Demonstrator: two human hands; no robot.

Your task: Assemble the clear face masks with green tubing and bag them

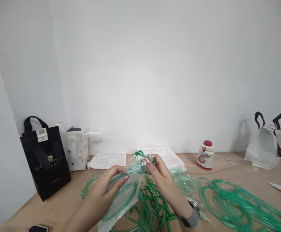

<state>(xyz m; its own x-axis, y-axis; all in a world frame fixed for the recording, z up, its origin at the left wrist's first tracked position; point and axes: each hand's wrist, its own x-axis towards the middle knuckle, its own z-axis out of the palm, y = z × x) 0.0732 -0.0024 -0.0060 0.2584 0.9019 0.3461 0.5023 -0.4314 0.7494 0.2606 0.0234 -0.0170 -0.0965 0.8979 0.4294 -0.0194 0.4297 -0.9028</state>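
Observation:
My left hand [107,185] is closed on a clear plastic bag [123,201] holding coiled green tubing, its fingertips pinching a green and clear plastic connector [137,167]. My right hand [161,175] grips the other end of that connector, next to a clear mask piece [140,157]. Both hands are raised a little above the wooden table [55,206]. A grey watch sits on my right wrist. Beneath my hands lies a tangled heap of green tubing [152,206].
More coiled green tubing [237,203] spreads over the right of the table. A black gift bag [47,161] and a white dotted bag [77,149] stand at the left, paper packets [107,160] at the back, a red-capped ceramic jar [205,155] and a white bag [266,143] at the right.

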